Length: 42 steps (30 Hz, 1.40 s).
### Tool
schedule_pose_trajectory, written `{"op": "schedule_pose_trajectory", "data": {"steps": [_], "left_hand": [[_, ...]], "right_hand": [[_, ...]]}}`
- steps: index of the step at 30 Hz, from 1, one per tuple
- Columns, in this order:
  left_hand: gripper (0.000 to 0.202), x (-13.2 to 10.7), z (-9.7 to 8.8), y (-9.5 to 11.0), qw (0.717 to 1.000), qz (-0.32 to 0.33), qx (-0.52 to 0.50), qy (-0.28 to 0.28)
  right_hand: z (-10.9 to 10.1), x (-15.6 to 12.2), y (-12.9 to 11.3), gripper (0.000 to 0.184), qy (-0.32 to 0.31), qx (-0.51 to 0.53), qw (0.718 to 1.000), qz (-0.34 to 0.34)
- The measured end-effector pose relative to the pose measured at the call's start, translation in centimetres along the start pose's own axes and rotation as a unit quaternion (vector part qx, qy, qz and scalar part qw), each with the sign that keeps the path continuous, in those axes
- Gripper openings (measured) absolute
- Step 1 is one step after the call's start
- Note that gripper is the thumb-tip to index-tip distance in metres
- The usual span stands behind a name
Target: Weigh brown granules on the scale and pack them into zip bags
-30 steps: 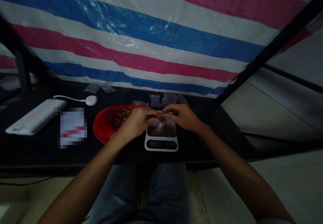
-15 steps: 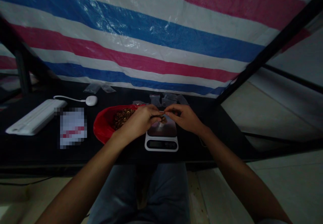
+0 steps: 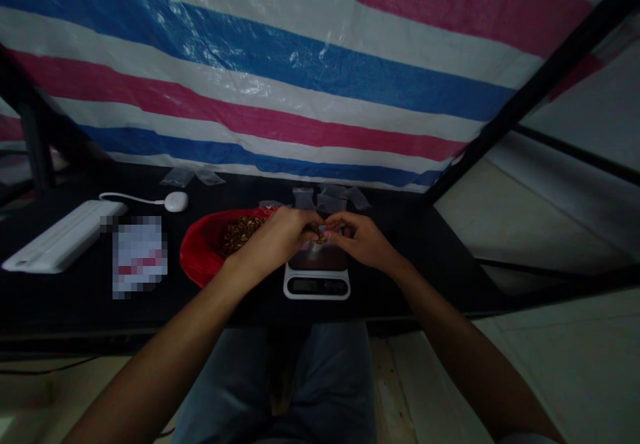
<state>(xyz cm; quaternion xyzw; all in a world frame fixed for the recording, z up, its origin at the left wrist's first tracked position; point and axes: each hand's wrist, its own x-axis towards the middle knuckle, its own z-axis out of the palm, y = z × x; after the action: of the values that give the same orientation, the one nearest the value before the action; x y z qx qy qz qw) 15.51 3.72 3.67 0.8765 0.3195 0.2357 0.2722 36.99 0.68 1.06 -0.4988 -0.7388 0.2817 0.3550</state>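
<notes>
Pinching at centre frame, head view: both hands meet over the scale, thumbs and fingertips drawn in around one small thing.
Left hand (image 3: 286, 236): comes from the lower left; its thumb and fingers appear to pinch one side of what looks like a small clear bag (image 3: 321, 230), though the fingers hide the exact contact.
Right hand (image 3: 365, 240): comes from the lower right, fingertips curled, seemingly pinching the other side.
Brown pieces (image 3: 321, 238): a little cluster shows between the fingertips, apparently inside that bag, at the middle of the frame; too small to identify.
Digital kitchen scale (image 3: 317, 299): directly below the hands, its display toward the bottom of the frame; no figure is readable, and whether the bag touches the plate cannot be told.
Red bag (image 3: 197, 252): left of centre, mouth wide, holding a heap of similar brown pieces (image 3: 243, 231), partly covered by the left hand and wrist.
Clear zip bags (image 3: 303, 197): lying flat beyond the scale, with others (image 3: 179, 176) toward the upper left of the black tabletop (image 3: 410, 294).
Spill risk: the thin film could fold or slip if either pinch loosens, dropping pieces onto the scale.
Snag risk: the left wrist, close against the red bag, could drag its rim and tip the heap.
</notes>
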Motion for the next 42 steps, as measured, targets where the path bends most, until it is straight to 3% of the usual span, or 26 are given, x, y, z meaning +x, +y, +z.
{"op": "schedule_pose_trajectory", "data": {"steps": [7,22,29,34,38,42], "left_hand": [[0.016,0.3,0.1,-0.4,1.0,0.004,0.013,0.01],[0.009,-0.4,0.1,-1.1,0.997,0.008,-0.069,0.026],[0.013,-0.9,-0.2,-1.6,0.997,-0.023,-0.058,0.044],[0.017,-2.8,-1.8,-3.4,0.995,-0.077,-0.037,0.048],[0.019,-5.1,-2.9,-6.2,0.992,-0.118,0.028,0.014],[0.024,-6.6,-3.1,-7.7,0.988,-0.133,0.076,0.004]], "right_hand": [[0.4,-0.2,0.3,0.014,0.006,0.002,1.0,-0.006],[0.4,-0.5,0.4,0.014,0.03,-0.012,0.999,-0.022],[0.4,-0.5,0.5,0.015,0.041,-0.032,0.999,-0.01],[-0.2,-0.5,1.2,0.019,0.064,-0.025,0.998,-0.007],[-0.9,1.8,2.5,0.018,0.072,-0.04,0.997,-0.004],[-0.7,7.0,3.7,0.014,0.066,-0.108,0.992,0.014]]}}
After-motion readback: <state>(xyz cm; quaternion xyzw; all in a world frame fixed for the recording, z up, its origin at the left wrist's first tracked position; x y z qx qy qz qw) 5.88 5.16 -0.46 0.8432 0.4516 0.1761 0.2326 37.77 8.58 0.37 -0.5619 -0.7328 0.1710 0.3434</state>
